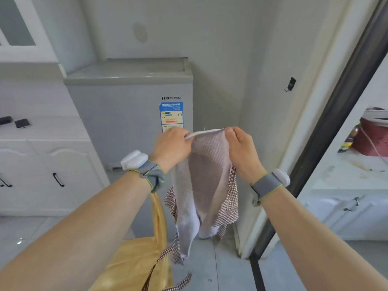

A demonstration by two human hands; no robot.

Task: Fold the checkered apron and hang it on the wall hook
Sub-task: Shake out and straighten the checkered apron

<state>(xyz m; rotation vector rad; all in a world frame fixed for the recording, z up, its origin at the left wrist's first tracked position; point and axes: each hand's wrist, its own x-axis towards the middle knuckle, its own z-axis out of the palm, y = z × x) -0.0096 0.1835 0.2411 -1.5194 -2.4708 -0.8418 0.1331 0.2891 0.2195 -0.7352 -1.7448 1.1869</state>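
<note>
The checkered apron, red-and-white with its pale inner side facing me, hangs folded in front of my chest. My left hand and my right hand pinch its top edge at either end, close together. Its checkered straps trail down toward the floor. A small black wall hook is fixed on the white wall, up and to the right of my right hand, with nothing on it.
A grey chest freezer stands straight ahead in the corner. White cabinets with a counter lie left, a dark door frame and another counter right. A yellow cloth hangs below my left arm.
</note>
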